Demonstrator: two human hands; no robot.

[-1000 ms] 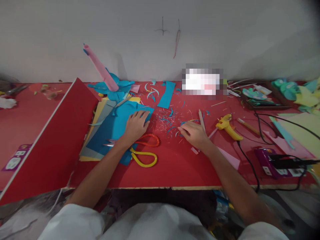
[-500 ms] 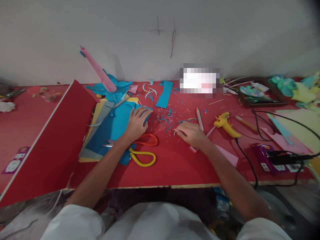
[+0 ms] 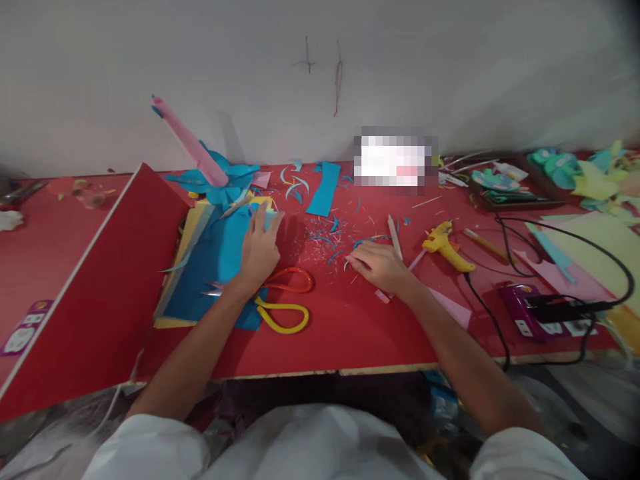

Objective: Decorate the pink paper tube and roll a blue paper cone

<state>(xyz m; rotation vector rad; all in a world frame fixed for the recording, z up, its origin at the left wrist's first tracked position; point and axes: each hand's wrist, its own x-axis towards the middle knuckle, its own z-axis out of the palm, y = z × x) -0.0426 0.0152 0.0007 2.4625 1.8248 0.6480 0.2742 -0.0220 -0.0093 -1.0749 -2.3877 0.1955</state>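
Note:
My left hand [image 3: 260,248] lies over a stack of blue paper sheets [image 3: 220,243], its fingers apart and a light blue paper edge at the fingertips. Beneath my left wrist is a pair of scissors [image 3: 283,319] with one orange and one yellow handle; the forearm covers part of the blades. My right hand [image 3: 379,263] rests on the red tabletop with its fingers curled together. A pale sliver shows by its fingertips; what they hold, if anything, is hidden. Thin paper clippings [image 3: 320,243] are scattered between my hands.
A yellow glue gun [image 3: 447,248] with a black cord lies right of my right hand, by a purple box [image 3: 525,312]. A blue paper flower with a pink stem [image 3: 190,143] stands at back left. A red board [image 3: 100,287] leans at left. A tray [image 3: 520,203] sits back right.
My left hand has moved left over the stack, and the top blue sheet's right edge has shifted left with it. My right hand stays in about the same place, fingers still curled.

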